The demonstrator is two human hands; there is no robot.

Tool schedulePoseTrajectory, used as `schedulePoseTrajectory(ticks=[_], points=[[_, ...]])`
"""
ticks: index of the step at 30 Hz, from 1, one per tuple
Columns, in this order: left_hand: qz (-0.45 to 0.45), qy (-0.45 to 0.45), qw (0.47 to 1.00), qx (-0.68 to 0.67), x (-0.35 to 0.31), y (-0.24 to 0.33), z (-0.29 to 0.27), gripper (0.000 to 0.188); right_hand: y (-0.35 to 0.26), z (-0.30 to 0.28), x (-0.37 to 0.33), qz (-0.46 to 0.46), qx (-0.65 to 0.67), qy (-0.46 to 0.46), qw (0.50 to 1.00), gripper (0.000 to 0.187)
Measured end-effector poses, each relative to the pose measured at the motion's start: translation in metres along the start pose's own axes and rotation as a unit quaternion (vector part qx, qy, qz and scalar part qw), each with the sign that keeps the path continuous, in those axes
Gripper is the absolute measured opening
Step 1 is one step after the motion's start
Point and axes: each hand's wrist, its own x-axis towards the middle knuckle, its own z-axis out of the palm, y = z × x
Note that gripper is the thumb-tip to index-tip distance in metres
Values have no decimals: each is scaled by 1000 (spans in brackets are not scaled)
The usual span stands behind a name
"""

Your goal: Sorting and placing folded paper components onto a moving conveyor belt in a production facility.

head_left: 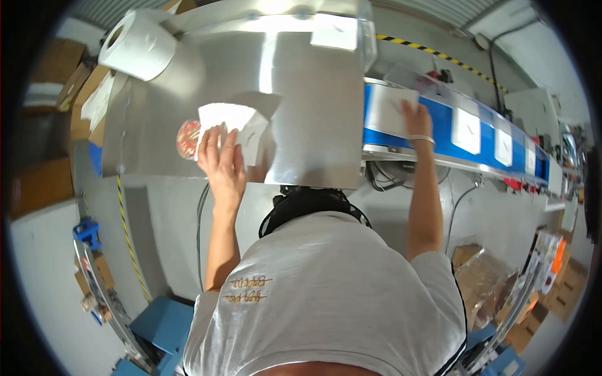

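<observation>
On the metal table, my left hand (222,160) is closed on a stack of white cards or flat packets (254,135); its fingers lie over the near side and the thumb is hidden. Just left of the stack sits a round, shiny red-and-gold thing (187,140), too small to name. Over the blue conveyor belt (433,109), my right hand (419,120) grips the right edge of a white card (389,111) at the belt's left end. Both card and fingers are slightly blurred. Several more white cards (466,131) lie spaced along the belt to the right.
A big white paper roll (138,47) lies at the table's far left corner. Another white sheet (334,31) rests at the far right of the metal table (313,119). Cardboard boxes (47,188) stand at left. A clear guard (451,94) runs along the belt's far side.
</observation>
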Motion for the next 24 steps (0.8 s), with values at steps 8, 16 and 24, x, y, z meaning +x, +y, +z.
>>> schedulePoseTrajectory(ticks=[8,16,24], points=[[-18,-10,998,-56,4,4,0,30,-156,-53,-34,-290,362,-84,882,50],[-26,-19,999,-31,11,-4,-4,42,-238,-21,-51,-363,449,-189,794,42],[-6,7,1000,-9,8,-13,-2,38,-36,6,-23,112,536,-83,832,35]])
